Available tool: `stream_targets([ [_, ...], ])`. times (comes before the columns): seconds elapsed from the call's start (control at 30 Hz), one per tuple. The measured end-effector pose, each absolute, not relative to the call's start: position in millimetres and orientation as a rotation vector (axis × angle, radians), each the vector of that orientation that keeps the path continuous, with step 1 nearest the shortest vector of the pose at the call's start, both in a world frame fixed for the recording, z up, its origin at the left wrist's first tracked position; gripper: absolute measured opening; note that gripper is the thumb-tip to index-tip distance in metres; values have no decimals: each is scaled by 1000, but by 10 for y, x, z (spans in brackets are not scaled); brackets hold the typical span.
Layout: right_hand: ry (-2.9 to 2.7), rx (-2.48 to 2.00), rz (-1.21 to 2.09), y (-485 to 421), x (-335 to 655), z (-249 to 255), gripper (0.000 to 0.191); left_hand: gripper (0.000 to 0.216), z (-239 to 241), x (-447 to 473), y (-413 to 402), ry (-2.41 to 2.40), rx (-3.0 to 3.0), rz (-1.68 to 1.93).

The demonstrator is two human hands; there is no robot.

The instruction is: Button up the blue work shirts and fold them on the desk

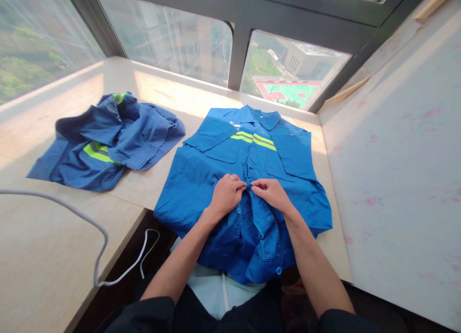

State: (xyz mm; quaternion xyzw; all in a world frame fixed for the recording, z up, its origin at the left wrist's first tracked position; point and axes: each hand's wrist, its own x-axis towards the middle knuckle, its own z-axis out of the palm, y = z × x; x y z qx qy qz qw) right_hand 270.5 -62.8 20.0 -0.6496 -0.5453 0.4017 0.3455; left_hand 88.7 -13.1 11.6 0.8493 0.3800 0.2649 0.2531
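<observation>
A bright blue work shirt (pixel 201 179) with yellow reflective stripes across the chest lies face up on the beige sill, collar toward the window, hem hanging over the near edge. My left hand (pixel 225 195) and my right hand (pixel 271 193) meet at the shirt's front placket at mid-chest. Both pinch the fabric edges there, fingertips almost touching. Blue buttons show on the placket below my hands.
A second, darker blue shirt (pixel 108 141) with yellow stripes lies crumpled to the left on the sill (pixel 72 237). A white cable (pixel 97 232) runs across the left surface and drops off its edge. A pale wall (pixel 396 170) rises on the right; windows stand behind.
</observation>
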Motion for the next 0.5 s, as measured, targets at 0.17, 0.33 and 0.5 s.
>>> stream_targets([
  [0.17, -1252, -1657, 1161, -638, 2723, 250, 33, 17, 110, 918, -131, 992, 2154, 784],
  [0.33, -1129, -1617, 1263, -642, 2751, 301, 33, 16, 101, 952, -151, 973, 1908, 873],
  [0.5, -1040, -1530, 1323, -629, 2787, 304, 31, 14, 111, 961, -143, 933, 1727, 896],
])
